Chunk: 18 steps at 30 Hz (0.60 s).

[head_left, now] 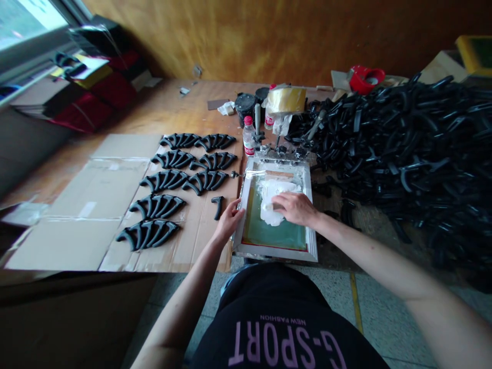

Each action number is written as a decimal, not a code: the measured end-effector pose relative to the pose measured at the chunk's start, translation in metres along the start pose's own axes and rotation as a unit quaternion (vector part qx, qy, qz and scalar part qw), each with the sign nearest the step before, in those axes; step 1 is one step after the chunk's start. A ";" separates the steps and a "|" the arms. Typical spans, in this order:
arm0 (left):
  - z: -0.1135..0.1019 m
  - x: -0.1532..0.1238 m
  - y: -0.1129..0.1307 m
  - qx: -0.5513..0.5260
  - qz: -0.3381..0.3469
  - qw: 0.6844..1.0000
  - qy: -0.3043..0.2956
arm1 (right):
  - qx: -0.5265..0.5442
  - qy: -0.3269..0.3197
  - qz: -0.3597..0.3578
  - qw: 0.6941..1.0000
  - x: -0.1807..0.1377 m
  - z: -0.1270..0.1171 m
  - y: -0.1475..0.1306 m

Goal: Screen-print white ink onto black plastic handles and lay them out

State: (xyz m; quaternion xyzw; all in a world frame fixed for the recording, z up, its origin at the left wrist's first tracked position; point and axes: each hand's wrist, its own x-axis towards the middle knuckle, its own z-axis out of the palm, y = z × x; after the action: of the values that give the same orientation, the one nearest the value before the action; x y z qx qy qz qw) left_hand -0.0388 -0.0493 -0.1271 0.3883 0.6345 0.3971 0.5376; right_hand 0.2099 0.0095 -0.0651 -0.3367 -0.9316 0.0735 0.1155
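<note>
A silver-edged screen printing frame (313, 241) with green mesh lies in front of me. White ink (269, 215) is spread over the middle of its mesh. My right hand (298, 207) is closed on a small scraper (276, 206), pressed down in the ink; most of the scraper is hidden by the fingers. My left hand (230, 219) grips the left edge of the frame, thumb towards the top. Just left of that hand, a single black curved handle (218, 206) lies on the cardboard (192, 251).
Rows of black handles (151, 234) lie on the cardboard to the left. A large heap of similar black parts (384, 133) fills the right side. Behind the frame stand a bottle (249, 137), a black tub (245, 106) and a tape roll (286, 100). Stacked boxes (88, 97) sit back left.
</note>
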 end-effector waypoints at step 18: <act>0.016 0.019 0.151 -0.204 0.182 0.961 0.034 | 0.094 0.027 0.257 0.962 -0.042 0.043 0.063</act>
State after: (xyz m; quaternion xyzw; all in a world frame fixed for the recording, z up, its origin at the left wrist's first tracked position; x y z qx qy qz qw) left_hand -0.0149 0.0274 0.0036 0.3655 0.4771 0.6220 0.5019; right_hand 0.2679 0.0279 -0.1263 -0.5543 -0.7993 0.1786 0.1484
